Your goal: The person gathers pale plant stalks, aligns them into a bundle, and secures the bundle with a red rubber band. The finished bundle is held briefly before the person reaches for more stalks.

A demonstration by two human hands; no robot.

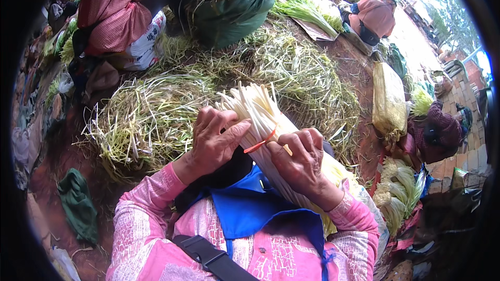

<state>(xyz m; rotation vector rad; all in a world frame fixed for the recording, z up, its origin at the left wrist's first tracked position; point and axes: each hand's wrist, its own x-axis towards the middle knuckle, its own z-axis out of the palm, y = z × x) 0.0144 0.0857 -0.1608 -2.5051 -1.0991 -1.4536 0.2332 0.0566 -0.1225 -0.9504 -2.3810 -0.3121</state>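
Note:
A thick bundle of pale, blanched leafy-vegetable stalks (254, 105) lies slantwise across my lap, its cut white ends pointing up and away. A red tie (261, 142) circles it a little below those ends. My left hand (215, 136) is at the left side of the ends, fingers curled and thumb stretched against the stalks; whether it grips anything is hidden. My right hand (300, 160) is closed over the bundle's right side, just by the tie. A blue apron (258, 210) covers part of my lap under the bundle.
Heaps of trimmed leaves (152, 121) lie ahead on red soil. Beyond stands a stuffed green sack (234, 15), with a seated person (117, 15) to its left. A yellow sack (388, 101) and tied vegetable bundles (398, 187) are on the right; a green cloth (78, 205) lies left.

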